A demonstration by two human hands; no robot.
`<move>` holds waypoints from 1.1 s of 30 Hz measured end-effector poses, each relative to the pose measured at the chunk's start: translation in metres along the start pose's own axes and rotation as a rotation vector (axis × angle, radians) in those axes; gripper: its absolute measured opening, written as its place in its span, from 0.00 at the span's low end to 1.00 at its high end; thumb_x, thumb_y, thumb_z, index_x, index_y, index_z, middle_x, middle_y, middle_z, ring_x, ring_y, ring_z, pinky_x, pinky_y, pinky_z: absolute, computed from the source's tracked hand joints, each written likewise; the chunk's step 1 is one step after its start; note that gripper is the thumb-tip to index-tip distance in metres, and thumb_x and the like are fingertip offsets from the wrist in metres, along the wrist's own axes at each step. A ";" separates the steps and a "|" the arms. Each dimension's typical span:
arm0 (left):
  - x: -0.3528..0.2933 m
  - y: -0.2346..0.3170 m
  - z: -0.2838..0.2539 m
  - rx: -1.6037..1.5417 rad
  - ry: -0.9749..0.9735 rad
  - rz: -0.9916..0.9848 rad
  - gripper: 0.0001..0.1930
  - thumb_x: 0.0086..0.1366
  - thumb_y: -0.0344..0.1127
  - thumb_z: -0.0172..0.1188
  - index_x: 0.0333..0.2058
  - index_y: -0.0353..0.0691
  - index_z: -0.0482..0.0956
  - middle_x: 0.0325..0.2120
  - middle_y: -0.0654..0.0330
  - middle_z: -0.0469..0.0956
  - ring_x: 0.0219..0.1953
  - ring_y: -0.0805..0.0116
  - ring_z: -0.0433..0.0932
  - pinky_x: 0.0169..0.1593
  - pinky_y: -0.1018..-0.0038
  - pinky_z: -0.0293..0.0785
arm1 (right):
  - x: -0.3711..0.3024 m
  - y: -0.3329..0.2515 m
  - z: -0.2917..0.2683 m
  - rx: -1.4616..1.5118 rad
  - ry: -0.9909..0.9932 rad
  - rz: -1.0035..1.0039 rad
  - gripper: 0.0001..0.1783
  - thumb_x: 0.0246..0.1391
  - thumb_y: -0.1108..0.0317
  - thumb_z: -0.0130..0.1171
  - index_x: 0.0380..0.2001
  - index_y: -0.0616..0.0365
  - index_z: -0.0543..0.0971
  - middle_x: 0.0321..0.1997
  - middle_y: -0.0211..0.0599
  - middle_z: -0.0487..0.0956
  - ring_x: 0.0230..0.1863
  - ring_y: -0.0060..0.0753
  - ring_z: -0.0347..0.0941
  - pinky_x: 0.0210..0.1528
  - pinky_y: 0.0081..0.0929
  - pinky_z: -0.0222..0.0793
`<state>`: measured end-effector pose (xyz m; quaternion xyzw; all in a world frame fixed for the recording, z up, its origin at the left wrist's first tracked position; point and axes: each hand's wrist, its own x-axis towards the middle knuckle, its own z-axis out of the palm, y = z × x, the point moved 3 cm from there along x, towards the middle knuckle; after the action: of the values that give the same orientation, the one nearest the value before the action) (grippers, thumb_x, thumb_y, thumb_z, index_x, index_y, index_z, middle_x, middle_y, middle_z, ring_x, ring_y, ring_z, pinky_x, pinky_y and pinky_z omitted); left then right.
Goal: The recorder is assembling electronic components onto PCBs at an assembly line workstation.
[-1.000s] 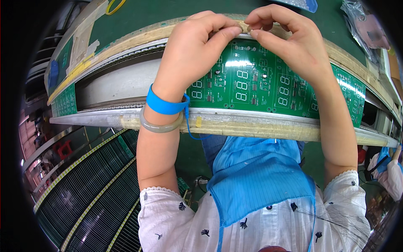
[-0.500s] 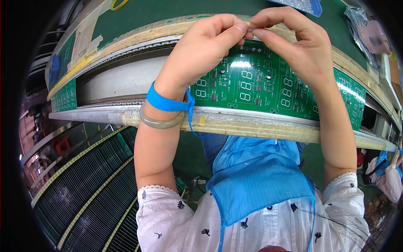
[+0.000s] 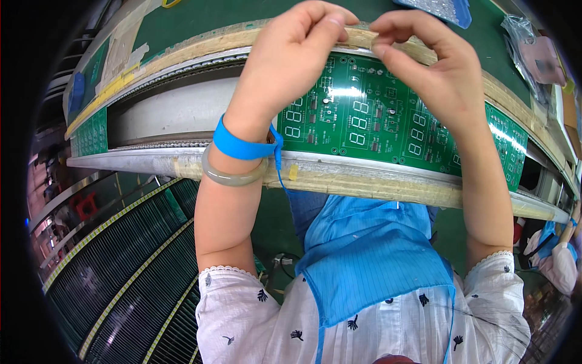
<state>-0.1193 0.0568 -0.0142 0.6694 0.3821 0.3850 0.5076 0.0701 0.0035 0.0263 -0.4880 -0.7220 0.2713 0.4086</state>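
Left hand [image 3: 290, 54], right hand [image 3: 445, 70]: curled; we can't tell grip | near far edge of circuit board [image 3: 359, 106] | open channel [image 3: 182, 108]: board's left

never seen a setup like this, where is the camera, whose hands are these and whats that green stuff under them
There's no machine arm: these are a person's bare left hand and right hand. A wide camera on their head looks down, so straight edges seem bent. Below the hands, green circuit boards lie along a long track. The person wears a blue band and a bangle. Beyond is a green bench with a blue tray. Both hands bring thumb and fingers close together; whether either holds something small, I can't tell.
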 end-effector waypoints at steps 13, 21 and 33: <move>-0.006 0.022 -0.005 -0.179 0.075 -0.100 0.09 0.75 0.33 0.55 0.45 0.33 0.78 0.32 0.68 0.75 0.35 0.82 0.72 0.40 0.84 0.69 | -0.003 0.007 0.017 -0.139 -0.174 0.159 0.15 0.53 0.78 0.64 0.46 0.58 0.85 0.41 0.36 0.80 0.44 0.27 0.81 0.54 0.26 0.78; -0.008 0.032 -0.005 -0.150 0.088 -0.146 0.09 0.74 0.34 0.57 0.43 0.33 0.78 0.29 0.69 0.75 0.32 0.83 0.70 0.36 0.83 0.68 | -0.001 0.002 0.020 -0.357 -0.152 0.035 0.13 0.52 0.73 0.64 0.42 0.54 0.85 0.35 0.35 0.84 0.42 0.35 0.79 0.48 0.33 0.76; -0.004 0.028 -0.007 -0.106 0.112 -0.118 0.09 0.74 0.34 0.58 0.41 0.33 0.79 0.28 0.68 0.76 0.31 0.83 0.71 0.35 0.82 0.69 | -0.001 -0.003 0.020 -0.386 -0.115 -0.032 0.12 0.51 0.69 0.64 0.40 0.56 0.85 0.33 0.39 0.84 0.41 0.44 0.79 0.46 0.39 0.76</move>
<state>-0.1237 0.0505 0.0139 0.5952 0.4279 0.4109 0.5421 0.0518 0.0016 0.0176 -0.5294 -0.7905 0.1485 0.2698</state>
